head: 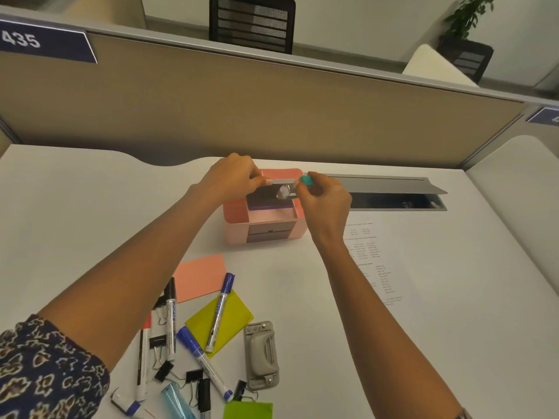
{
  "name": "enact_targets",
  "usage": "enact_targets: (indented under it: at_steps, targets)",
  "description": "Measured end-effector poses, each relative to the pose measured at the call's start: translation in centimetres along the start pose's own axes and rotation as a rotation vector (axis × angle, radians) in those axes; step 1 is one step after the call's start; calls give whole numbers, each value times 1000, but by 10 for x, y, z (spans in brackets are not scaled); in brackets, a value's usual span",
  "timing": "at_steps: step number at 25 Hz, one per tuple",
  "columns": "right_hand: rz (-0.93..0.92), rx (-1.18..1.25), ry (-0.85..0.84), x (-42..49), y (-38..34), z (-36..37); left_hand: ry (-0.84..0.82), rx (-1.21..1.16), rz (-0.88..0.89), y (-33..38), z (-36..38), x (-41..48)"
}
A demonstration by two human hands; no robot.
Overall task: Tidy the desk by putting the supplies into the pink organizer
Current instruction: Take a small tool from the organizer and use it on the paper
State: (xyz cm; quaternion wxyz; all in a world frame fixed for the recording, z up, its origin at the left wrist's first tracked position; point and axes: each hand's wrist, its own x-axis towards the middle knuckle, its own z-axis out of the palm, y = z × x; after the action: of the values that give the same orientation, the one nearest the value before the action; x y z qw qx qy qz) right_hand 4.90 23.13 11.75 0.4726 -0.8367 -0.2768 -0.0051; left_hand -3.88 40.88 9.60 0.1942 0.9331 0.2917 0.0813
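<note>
The pink organizer (234, 213) stands mid-desk with a dark insert inside and two grey drawers in front. Both hands hover over its top. My left hand (233, 176) pinches one end of a thin grey strip (282, 180). My right hand (323, 198) pinches the strip's other end and also holds a small teal piece (306, 181). A small shiny metal item (283, 193) shows just under the strip; what it is I cannot tell. Loose markers (219, 309), binder clips (165, 370), sticky note pads (199, 276) and a grey hole punch (262, 355) lie near the front.
A printed sheet (375, 261) lies right of the organizer. Behind it a grey cable-tray lid (393, 184) stands open over a slot. A beige partition (272, 110) closes the back of the desk. A light blue translucent item (177, 400) lies at the front edge.
</note>
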Motion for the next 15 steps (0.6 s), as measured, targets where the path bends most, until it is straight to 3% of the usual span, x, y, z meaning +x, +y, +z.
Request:
enact_targets:
  at_steps: [15]
  targets:
    - [-76, -308, -151, 11, -20, 27, -23, -56, -45, 2, -9, 10]
